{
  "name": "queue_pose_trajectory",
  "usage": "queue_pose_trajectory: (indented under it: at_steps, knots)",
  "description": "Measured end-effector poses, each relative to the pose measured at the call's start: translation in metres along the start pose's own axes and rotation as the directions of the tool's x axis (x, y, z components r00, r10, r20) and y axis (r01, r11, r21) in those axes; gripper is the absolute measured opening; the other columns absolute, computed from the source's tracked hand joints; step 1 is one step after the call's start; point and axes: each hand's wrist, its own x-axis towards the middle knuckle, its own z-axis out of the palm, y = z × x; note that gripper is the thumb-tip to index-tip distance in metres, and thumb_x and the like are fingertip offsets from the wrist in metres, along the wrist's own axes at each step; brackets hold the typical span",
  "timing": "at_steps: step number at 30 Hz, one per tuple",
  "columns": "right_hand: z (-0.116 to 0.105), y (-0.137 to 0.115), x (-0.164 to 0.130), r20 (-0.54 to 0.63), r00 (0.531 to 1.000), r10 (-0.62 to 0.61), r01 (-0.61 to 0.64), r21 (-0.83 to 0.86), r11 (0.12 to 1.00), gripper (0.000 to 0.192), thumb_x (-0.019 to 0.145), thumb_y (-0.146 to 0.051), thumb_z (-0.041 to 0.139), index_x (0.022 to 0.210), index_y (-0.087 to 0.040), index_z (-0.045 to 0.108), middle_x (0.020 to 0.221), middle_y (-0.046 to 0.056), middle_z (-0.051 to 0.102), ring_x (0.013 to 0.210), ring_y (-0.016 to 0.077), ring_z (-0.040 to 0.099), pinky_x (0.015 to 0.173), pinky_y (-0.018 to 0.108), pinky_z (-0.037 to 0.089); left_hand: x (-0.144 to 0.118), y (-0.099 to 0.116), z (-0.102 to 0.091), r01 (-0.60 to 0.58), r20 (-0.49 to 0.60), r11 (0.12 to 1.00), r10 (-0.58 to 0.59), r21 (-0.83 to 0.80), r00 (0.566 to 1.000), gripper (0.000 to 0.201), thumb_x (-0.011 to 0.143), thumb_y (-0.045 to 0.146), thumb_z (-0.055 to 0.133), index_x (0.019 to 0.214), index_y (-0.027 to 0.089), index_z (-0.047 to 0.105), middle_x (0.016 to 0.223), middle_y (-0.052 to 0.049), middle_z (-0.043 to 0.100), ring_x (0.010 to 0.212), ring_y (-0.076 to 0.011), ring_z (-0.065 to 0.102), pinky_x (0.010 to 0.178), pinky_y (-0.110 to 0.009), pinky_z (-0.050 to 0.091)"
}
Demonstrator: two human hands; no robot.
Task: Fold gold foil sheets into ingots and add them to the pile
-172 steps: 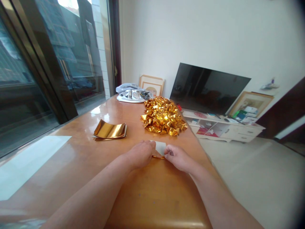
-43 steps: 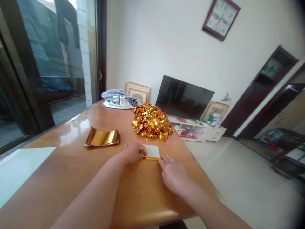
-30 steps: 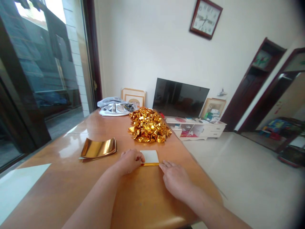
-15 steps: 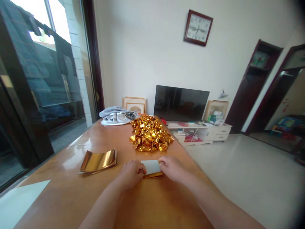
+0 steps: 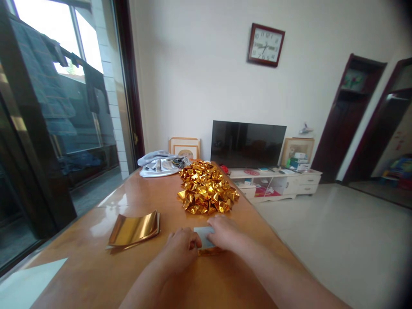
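Since half a second ago your right hand (image 5: pixel 225 234) has slid further over the small foil sheet (image 5: pixel 204 237), so less of its white back shows, and your view has lifted: the wall clock (image 5: pixel 265 44) now sits lower in the picture. Your left hand (image 5: pixel 180 249) has hardly moved.

Both hands rest on that one sheet, which lies flat on the desk (image 5: pixel 96 274) just in front of you, gold edge turned up along its near side. Your left fingers curl onto its left edge; your right fingers lie flat across its top. Whether either hand actually pinches the sheet, you cannot tell from here.

No brand or label can be read anywhere. The clock's numerals are too blurred to read.

By count: one loose sheet under your hands, one stack of gold sheets (image 5: pixel 134 228) to the left, one heap of folded gold pieces (image 5: pixel 207 193) beyond, too many to number, one bundle of cloth (image 5: pixel 161 163) at the far end, one television (image 5: pixel 247 144), two framed pictures against the wall.
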Motion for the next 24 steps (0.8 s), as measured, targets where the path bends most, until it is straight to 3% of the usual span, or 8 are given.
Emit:
queue_pose_trajectory:
  at_steps: [3, 8, 12, 19, 24]
  knots:
    - [0.0, 0.003, 0.005, 0.022, 1.0, 0.011, -0.013, 0.052, 0.999, 0.031, 0.075, -0.044, 0.066, 0.094, -0.02, 0.073, 0.102, 0.012, 0.07, 0.092, 0.0276, 0.062, 0.072, 0.032, 0.039, 0.0, 0.0, 0.0, -0.003, 0.02, 1.0, 0.004, -0.029, 1.0, 0.028, 0.066, 0.01, 0.054, 0.082, 0.027, 0.07, 0.086, 0.0, 0.068, 0.086, -0.021, 0.058, 0.07, -0.029, 0.033]
    - [0.001, 0.004, 0.015, 0.138, 0.99, 0.01, -0.043, 0.24, 0.97, 0.026, 0.074, -0.044, 0.068, 0.071, -0.019, 0.07, 0.07, 0.002, 0.066, 0.068, 0.0179, 0.056, 0.061, 0.026, 0.033, 0.001, -0.003, 0.003, -0.012, 0.009, 0.992, 0.014, -0.123, 1.0, 0.023, 0.066, 0.011, 0.055, 0.08, 0.023, 0.068, 0.087, 0.0, 0.066, 0.085, -0.0197, 0.057, 0.069, -0.027, 0.035]
    - [-0.004, 0.006, 0.015, 0.208, 0.978, -0.004, -0.09, 0.442, 0.892, 0.018, 0.072, -0.036, 0.07, 0.071, -0.018, 0.067, 0.064, -0.002, 0.061, 0.065, 0.0139, 0.052, 0.056, 0.023, 0.031, 0.001, -0.002, 0.002, -0.012, 0.002, 0.986, 0.012, -0.169, 1.0, 0.018, 0.066, 0.011, 0.056, 0.077, 0.021, 0.067, 0.087, -0.001, 0.066, 0.085, -0.0197, 0.057, 0.069, -0.027, 0.036]
    - [-0.02, 0.012, -0.007, 0.27, 0.962, 0.026, -0.231, 0.763, 0.604, 0.016, 0.067, -0.025, 0.065, 0.081, -0.018, 0.062, 0.073, -0.001, 0.065, 0.064, 0.0138, 0.056, 0.056, 0.022, 0.038, 0.007, -0.01, 0.007, -0.097, -0.089, 0.965, 0.077, -0.245, 0.993, 0.022, 0.069, 0.009, 0.053, 0.079, 0.02, 0.069, 0.086, -0.002, 0.065, 0.082, -0.0189, 0.057, 0.071, -0.028, 0.041]
    - [-0.016, 0.013, -0.027, 0.259, 0.953, 0.158, -0.3, 0.883, 0.361, 0.027, 0.073, -0.033, 0.061, 0.096, -0.019, 0.059, 0.088, 0.005, 0.07, 0.074, 0.0182, 0.065, 0.063, 0.026, 0.048, 0.011, -0.007, 0.006, -0.112, -0.23, 0.947, 0.042, -0.302, 0.972, 0.019, 0.075, 0.012, 0.055, 0.088, 0.019, 0.067, 0.09, -0.003, 0.066, 0.085, -0.0189, 0.059, 0.072, -0.027, 0.043]
